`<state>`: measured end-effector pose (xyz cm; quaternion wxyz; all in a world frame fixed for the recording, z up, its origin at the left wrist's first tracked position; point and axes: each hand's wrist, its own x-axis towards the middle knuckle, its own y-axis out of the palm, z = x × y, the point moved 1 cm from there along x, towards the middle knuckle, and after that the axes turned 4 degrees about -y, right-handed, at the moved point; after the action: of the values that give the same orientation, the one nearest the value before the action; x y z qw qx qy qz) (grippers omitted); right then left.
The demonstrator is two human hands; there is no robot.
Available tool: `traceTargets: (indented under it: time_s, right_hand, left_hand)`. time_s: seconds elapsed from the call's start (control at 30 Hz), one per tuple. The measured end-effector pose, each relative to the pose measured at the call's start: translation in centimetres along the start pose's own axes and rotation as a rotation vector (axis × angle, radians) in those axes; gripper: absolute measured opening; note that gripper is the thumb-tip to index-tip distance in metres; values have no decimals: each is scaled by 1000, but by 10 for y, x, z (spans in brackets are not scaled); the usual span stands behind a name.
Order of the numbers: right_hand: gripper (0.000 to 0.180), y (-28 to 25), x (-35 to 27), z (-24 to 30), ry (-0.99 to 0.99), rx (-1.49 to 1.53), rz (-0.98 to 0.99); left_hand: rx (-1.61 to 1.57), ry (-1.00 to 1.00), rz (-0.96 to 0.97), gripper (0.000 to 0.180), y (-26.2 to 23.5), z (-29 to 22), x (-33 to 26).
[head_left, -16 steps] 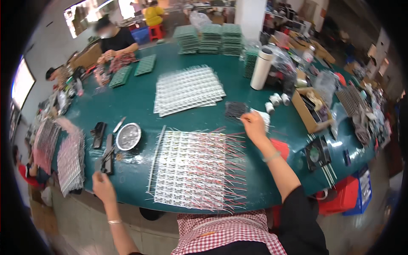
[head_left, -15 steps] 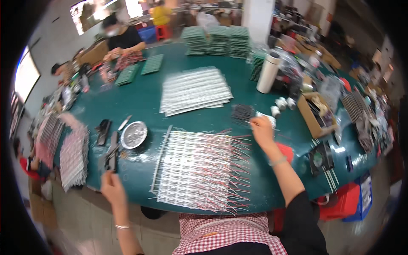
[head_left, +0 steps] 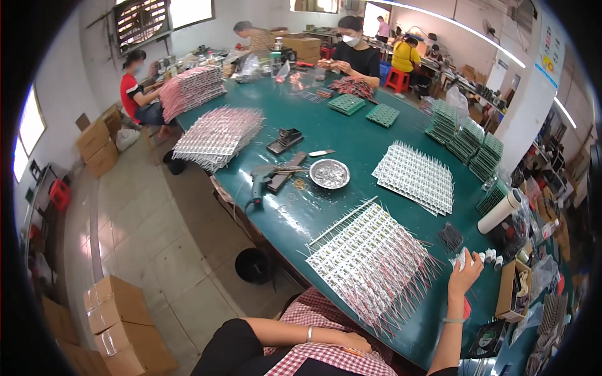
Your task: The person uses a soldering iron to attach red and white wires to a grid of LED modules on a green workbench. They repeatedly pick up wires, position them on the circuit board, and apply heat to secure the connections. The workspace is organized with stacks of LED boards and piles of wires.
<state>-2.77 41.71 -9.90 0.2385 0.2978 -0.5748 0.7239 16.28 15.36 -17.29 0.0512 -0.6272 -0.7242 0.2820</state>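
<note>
My right hand (head_left: 467, 274) is closed at the right of the table, with its fingers around a small crumpled white packet (head_left: 461, 259). Beside it lies a pile of thin dark pieces (head_left: 449, 238). My left hand (head_left: 352, 341) rests against my red-and-white checked apron (head_left: 313, 360), its fingers laid out and nothing visible in them. In front of me is a panel of white boards (head_left: 364, 257) in a grid, with many red and white wires sticking out along its right side. A thin white strip (head_left: 343, 222) lies along its far left edge.
Further out are a metal bowl (head_left: 329, 174), a green-handled tool (head_left: 258, 187), stacked white panels (head_left: 417, 177) and wired panels (head_left: 219, 135). A white flask (head_left: 500, 212) and cardboard box (head_left: 514, 291) stand at the right. Co-workers sit across the table.
My view has swung left. My left hand has come from the table's left edge to my apron. My right hand has closed on the white packet it was beside.
</note>
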Motion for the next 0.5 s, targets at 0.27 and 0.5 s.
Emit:
traceTargets:
  time_s: [0.27,0.5]
  right_hand:
    - [43,-25,-6,39,-68,145,-20]
    - [39,-34,-15,41,8,228,42]
  left_hand:
    - [22,-44,100,34,20,15,60]
    - [12,-63,63,34,15,16,64]
